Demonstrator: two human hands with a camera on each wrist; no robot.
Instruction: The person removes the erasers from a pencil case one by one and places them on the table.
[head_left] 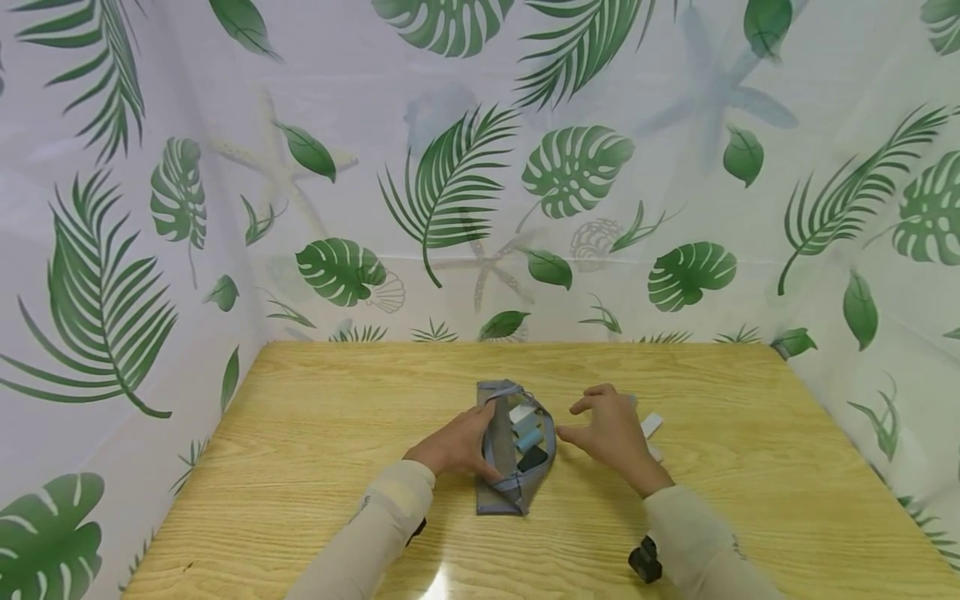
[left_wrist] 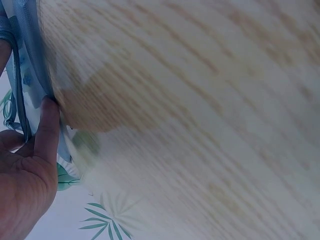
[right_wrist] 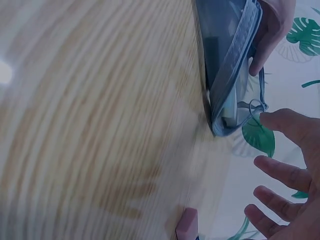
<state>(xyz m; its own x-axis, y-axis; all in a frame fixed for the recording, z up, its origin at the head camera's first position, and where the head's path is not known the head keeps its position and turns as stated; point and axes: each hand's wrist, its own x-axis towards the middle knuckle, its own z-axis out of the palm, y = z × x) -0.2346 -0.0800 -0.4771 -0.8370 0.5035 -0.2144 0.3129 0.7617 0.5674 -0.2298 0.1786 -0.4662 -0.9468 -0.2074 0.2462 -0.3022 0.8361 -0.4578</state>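
A blue-grey zip pouch (head_left: 480, 500) with see-through sides lies on the table, its mouth spread wide. My left hand (head_left: 456, 446) grips the pouch by its left edge, thumb and fingers along the opening. Small block-like pieces show within: a white one (head_left: 521, 412), a light blue one (head_left: 529, 440) and a black one (head_left: 533, 459). Just off the pouch's right rim is my right hand (head_left: 611, 429), fingers spread and holding nothing. The right wrist view shows its fingertips (right_wrist: 270, 117) near the zip end of the pouch (right_wrist: 230, 75).
Behind my right hand lie white pieces (head_left: 651, 424) on the wooden table (head_left: 337, 400). A pink block (right_wrist: 187, 224) appears low in the right wrist view. Leaf-printed sheets (head_left: 465, 275) enclose the table at the back and sides.
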